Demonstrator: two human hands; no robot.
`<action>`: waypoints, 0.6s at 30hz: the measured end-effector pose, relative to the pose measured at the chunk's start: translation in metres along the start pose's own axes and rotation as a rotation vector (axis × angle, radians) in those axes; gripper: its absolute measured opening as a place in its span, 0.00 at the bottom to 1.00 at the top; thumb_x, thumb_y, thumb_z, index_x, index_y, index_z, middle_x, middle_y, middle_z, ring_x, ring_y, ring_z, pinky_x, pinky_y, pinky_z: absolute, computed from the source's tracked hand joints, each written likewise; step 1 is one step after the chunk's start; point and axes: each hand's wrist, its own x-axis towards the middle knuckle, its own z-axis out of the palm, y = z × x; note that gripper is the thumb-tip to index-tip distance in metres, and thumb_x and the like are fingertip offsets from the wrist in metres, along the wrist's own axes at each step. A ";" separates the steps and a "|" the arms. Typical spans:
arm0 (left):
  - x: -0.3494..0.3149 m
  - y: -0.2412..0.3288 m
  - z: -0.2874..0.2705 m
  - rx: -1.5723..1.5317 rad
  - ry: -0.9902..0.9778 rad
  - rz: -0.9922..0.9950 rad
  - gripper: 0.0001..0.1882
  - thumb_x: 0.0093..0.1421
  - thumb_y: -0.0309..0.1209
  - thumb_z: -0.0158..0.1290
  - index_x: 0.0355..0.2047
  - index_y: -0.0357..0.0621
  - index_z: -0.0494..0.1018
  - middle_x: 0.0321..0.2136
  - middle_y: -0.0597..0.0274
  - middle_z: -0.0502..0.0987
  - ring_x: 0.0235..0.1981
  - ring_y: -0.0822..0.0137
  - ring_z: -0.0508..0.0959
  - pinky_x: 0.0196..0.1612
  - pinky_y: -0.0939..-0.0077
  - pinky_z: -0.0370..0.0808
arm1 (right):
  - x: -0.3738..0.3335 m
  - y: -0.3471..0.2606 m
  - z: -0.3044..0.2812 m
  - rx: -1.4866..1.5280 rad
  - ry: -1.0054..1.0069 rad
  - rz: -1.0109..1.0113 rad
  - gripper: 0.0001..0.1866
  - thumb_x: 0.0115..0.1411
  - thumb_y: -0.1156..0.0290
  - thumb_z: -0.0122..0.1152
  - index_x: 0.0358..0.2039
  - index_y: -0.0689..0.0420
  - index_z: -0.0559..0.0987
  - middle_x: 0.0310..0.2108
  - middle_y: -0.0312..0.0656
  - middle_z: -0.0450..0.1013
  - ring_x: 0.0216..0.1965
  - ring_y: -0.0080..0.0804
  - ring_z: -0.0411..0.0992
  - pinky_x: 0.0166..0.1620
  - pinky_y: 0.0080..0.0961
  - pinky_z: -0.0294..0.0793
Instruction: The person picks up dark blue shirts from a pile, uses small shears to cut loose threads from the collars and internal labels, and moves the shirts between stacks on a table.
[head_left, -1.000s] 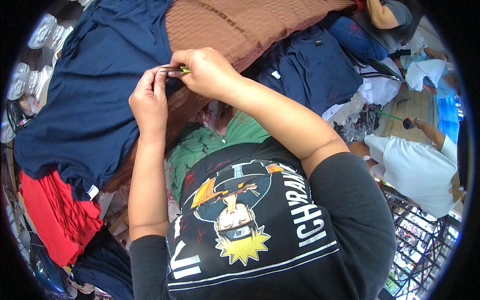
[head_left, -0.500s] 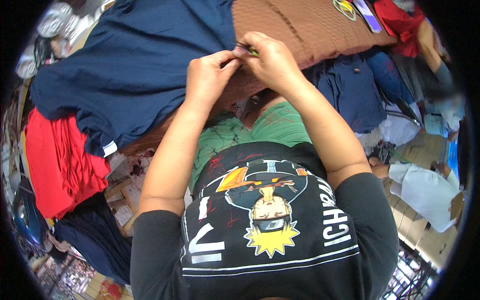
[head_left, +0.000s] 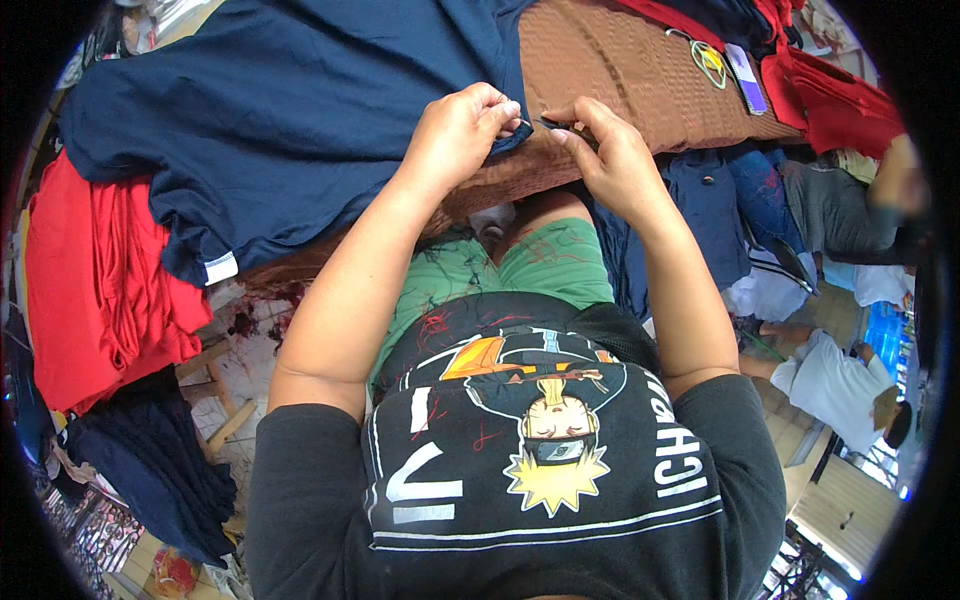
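Note:
A navy knit garment (head_left: 300,110) lies over a padded brown cover (head_left: 610,70) in front of me. My left hand (head_left: 462,132) pinches the garment's near right corner, and a thin pale bit shows at the fingertips. Just to the right, my right hand (head_left: 612,155) is closed around a small dark pointed tool (head_left: 546,124), its tip aimed at that corner. Fingers cover most of the tool, so its exact kind is hard to make out. A small gap separates the two hands.
Folded red cloth (head_left: 110,290) hangs at the left, above dark navy cloth (head_left: 150,460). A pale green cord loop (head_left: 708,62) and a flat purple-and-white item (head_left: 746,78) rest at the far right of the brown cover. Another person in a white shirt (head_left: 832,385) is at the right.
My hands, close together before, have come apart, the right one moving right with the tool. Both shifted rightward in view, and the garment's corner now shows at my left fingertips.

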 end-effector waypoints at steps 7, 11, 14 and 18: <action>-0.001 0.002 0.002 0.043 -0.003 0.021 0.12 0.64 0.35 0.53 0.35 0.36 0.76 0.29 0.62 0.81 0.32 0.75 0.79 0.39 0.80 0.77 | 0.003 -0.002 0.003 -0.102 -0.033 -0.037 0.10 0.56 0.68 0.60 0.36 0.58 0.75 0.34 0.50 0.74 0.39 0.53 0.72 0.39 0.42 0.71; -0.002 0.004 0.005 0.082 0.036 0.053 0.13 0.63 0.36 0.53 0.36 0.36 0.76 0.29 0.60 0.81 0.32 0.74 0.80 0.37 0.79 0.77 | 0.005 -0.010 0.000 -0.118 -0.040 -0.029 0.09 0.56 0.67 0.59 0.35 0.58 0.75 0.33 0.49 0.74 0.38 0.52 0.73 0.40 0.43 0.71; -0.005 0.009 0.005 0.196 0.057 0.101 0.13 0.63 0.36 0.53 0.36 0.37 0.76 0.29 0.58 0.82 0.31 0.72 0.81 0.37 0.76 0.77 | 0.005 -0.012 -0.002 -0.200 -0.043 -0.037 0.08 0.56 0.68 0.58 0.35 0.57 0.75 0.33 0.48 0.74 0.38 0.51 0.73 0.40 0.43 0.72; -0.008 0.015 0.008 0.279 0.072 0.115 0.13 0.62 0.37 0.53 0.36 0.38 0.76 0.29 0.56 0.82 0.31 0.67 0.82 0.36 0.73 0.76 | 0.004 -0.007 -0.002 -0.246 -0.041 -0.089 0.07 0.56 0.68 0.57 0.35 0.55 0.75 0.33 0.46 0.74 0.36 0.50 0.74 0.38 0.43 0.73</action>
